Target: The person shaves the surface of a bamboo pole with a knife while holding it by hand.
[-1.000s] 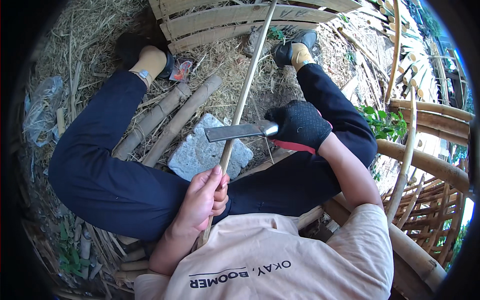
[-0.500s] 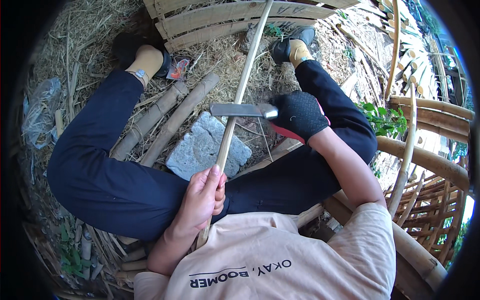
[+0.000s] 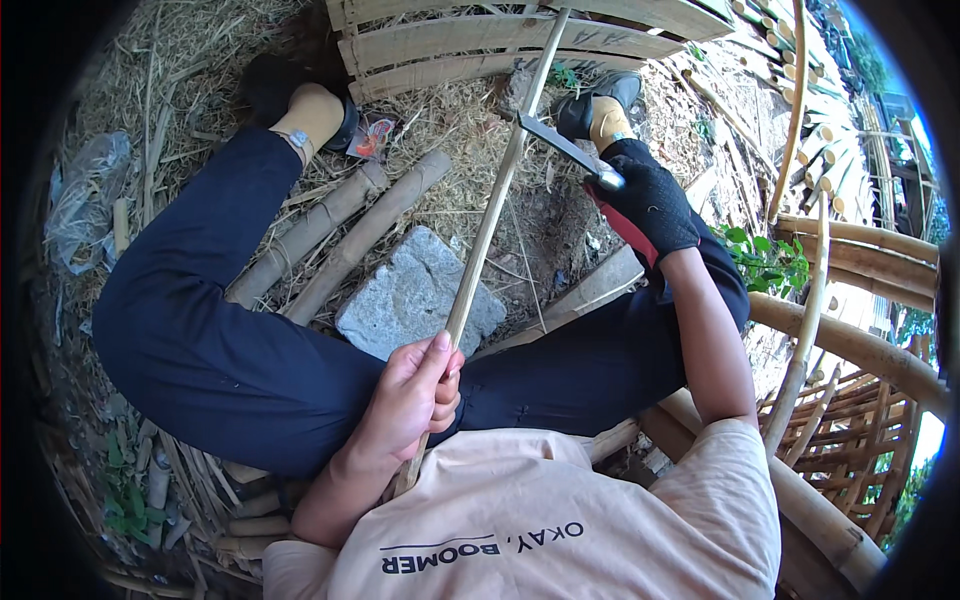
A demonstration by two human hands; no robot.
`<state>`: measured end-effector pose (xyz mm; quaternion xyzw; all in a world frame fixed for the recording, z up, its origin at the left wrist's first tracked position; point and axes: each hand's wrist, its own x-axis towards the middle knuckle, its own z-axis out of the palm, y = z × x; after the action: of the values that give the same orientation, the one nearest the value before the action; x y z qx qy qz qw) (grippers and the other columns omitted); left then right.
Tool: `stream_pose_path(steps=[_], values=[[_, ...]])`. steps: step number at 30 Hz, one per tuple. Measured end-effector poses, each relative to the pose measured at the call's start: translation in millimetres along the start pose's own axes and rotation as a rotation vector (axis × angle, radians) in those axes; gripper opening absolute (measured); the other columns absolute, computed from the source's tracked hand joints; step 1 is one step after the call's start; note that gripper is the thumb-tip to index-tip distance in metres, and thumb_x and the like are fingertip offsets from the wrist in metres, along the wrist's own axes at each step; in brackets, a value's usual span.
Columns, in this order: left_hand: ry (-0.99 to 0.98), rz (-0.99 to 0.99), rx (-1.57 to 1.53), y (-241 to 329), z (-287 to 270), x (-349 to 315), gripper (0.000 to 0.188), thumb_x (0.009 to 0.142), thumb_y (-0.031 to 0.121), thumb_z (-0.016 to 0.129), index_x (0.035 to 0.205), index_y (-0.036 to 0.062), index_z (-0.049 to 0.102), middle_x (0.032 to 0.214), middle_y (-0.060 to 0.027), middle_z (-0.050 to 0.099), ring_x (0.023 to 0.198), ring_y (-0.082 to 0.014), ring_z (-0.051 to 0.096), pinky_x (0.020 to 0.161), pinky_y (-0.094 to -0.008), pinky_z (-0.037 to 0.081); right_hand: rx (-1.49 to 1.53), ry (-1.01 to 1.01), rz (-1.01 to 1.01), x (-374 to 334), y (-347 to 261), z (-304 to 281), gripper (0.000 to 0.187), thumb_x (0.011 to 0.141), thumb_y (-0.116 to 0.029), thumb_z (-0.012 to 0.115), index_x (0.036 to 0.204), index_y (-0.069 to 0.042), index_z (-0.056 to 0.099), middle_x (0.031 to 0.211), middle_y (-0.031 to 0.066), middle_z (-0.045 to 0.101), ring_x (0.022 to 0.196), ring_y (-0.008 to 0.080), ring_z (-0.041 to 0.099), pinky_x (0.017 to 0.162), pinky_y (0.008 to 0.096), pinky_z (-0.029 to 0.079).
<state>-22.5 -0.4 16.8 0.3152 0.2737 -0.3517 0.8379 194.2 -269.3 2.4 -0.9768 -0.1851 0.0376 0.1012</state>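
Note:
My bare left hand (image 3: 420, 392) is wrapped round the near part of a long, pale bamboo strip (image 3: 487, 225). The strip slants up and away from my lap, its lower end against my shirt. My right hand (image 3: 652, 205), in a black and red glove, grips a knife (image 3: 562, 143) with a broad, flat blade. The glove hides most of its handle. The blade's tip meets or overlaps the strip toward its far end; whether it cuts in I cannot tell. Under the strip, between my legs, lies a rough grey stone block (image 3: 410, 290).
A slatted wooden crate (image 3: 440, 75) stands ahead, close to the strip's far end. Two bamboo poles (image 3: 370, 235) lie left of the stone. Thick bamboo rails (image 3: 850, 335) and a woven bamboo basket (image 3: 850, 430) are on the right. A crumpled clear plastic bag (image 3: 90, 200) lies far left.
My right hand has moved the knife away from me along the strip and slightly right, and the blade now tilts. My left hand still holds the strip in nearly the same place.

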Motion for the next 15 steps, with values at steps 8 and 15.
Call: stream_pose_path(steps=[8, 15], values=[[0.027, 0.026, 0.060, -5, -1, 4, 0.036, 0.108, 0.037, 0.037, 0.083, 0.0119, 0.043, 0.056, 0.0087, 0.025, 0.040, -0.0003, 0.018, 0.035, -0.0198, 0.015, -0.038, -0.356, -0.151, -28, -55, -6, 0.023, 0.077, -0.035, 0.071, 0.084, -0.013, 0.074, 0.072, 0.0171, 0.067, 0.072, 0.0368, 0.066, 0.067, 0.0450, 0.053], [0.097, 0.044, 0.121, -9, 4, 4, 0.037, 0.108, 0.038, 0.036, 0.083, 0.0119, 0.043, 0.056, 0.0086, 0.025, 0.040, -0.0002, 0.019, 0.035, -0.0201, 0.015, -0.110, -0.268, 0.040, 2, -21, -4, 0.021, 0.081, -0.025, 0.062, 0.091, -0.011, 0.074, 0.081, 0.0168, 0.070, 0.083, 0.0357, 0.069, 0.078, 0.0447, 0.054]])
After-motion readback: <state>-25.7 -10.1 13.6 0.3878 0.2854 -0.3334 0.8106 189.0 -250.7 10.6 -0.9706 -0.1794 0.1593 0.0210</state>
